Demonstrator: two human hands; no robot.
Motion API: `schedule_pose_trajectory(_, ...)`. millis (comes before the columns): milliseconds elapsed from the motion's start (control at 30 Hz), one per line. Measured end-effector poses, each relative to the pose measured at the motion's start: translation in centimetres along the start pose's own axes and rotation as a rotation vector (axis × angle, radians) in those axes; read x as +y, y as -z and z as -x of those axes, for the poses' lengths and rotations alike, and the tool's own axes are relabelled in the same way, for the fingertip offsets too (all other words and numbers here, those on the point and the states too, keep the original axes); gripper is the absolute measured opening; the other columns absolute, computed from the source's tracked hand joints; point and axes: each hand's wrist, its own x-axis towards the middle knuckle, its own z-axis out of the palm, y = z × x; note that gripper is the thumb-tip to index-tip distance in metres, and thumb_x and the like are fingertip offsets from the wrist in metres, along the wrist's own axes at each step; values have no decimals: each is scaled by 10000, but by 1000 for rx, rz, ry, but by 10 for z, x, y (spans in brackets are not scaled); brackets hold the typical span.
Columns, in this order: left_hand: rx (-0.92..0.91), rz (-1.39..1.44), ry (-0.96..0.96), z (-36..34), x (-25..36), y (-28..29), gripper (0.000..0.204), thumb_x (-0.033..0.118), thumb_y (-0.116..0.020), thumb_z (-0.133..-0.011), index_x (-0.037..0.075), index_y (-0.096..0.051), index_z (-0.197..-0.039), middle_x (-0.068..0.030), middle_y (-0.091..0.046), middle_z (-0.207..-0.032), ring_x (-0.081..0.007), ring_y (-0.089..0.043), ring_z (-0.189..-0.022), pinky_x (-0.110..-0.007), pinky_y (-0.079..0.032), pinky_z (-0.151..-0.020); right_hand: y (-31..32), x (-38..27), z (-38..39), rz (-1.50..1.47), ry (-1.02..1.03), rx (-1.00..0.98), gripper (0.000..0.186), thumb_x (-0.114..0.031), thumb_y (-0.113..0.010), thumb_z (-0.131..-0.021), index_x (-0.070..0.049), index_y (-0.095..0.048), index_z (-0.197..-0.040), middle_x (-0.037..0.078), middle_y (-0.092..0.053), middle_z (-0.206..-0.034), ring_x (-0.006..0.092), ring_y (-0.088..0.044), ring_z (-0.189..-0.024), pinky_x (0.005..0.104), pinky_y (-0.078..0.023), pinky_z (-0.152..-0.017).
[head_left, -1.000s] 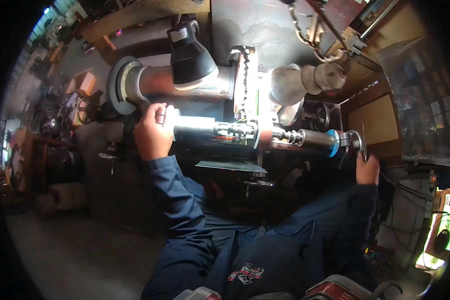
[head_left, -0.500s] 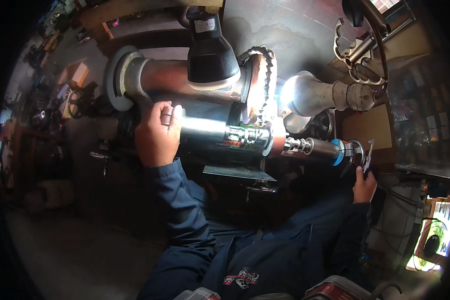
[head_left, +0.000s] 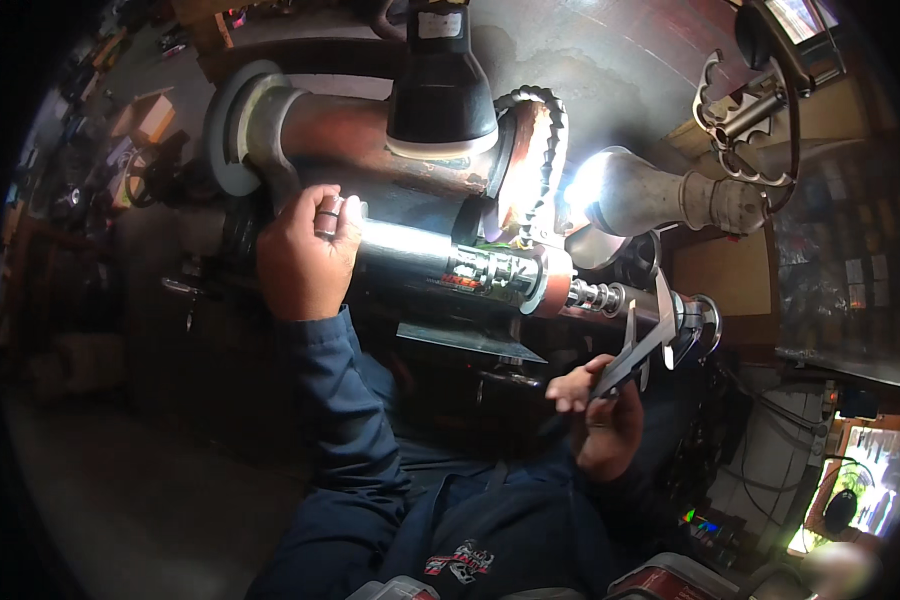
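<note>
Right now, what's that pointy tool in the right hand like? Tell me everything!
The pointy tool looks like a metal caliper: a straight grey body with silvery, tapering prongs. The right hand grips its lower end; it slants up and right, in front of the metal cylinder. Whether they touch isn't clear.

Calipers [head_left: 628,364] right of the cylinder [head_left: 406,244]

Caliper [head_left: 640,358]: grey, in your right hand [head_left: 607,428], slanting up rightward, jaws apart. Cylinder [head_left: 407,246]: shiny silver, lying crosswise, left end in your left hand [head_left: 308,255].
</note>
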Motion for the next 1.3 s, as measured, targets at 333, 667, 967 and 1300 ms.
schedule_pose_trajectory(333, 72, 63, -109, -1, -9, -6, 193, 147, -755, -837, 40, -684, -981, -133, -731, -943, -306, -713, -866, -370, -555, -756, -50, 32, 6, -446, -492, -50, 341, -336, -521, -1032, -25, -509, -1172, -11, -430, -749, 75, -385, -607, 227, -325, -530)
schedule_pose_trajectory(667, 86, 117, -67, 9, -12, -2, 214, 102, -747, -831, 21, -688, -1020, -130, -730, -995, -288, -707, -975, -361, -572, -832, -65, 38, 6, -426, -587, 125, 317, -358, -435, -1066, -55, -519, -1112, -38, -362, -714, 42, -305, -560, 207, -260, -487)
schedule_pose_trajectory(967, 139, 5, -169, 10, -19, 0, 258, 131, -798, -744, 83, -676, -966, -89, -723, -1003, -296, -692, -966, -387, -546, -850, -76, 28, -2, -354, -679, 247, 394, -451, -415, -1057, -77, -508, -978, -49, -324, -646, 43, -281, -501, 214, -235, -449)
schedule_pose_trajectory(1300, 146, 54, -102, 12, -19, -3, 253, 125, -805, -732, 85, -680, -949, -77, -727, -998, -289, -691, -977, -388, -546, -857, -82, 39, 2, -156, -625, 303, 456, -512, -431, -1035, -82, -504, -903, -55, -319, -597, 40, -272, -456, 225, -222, -414)
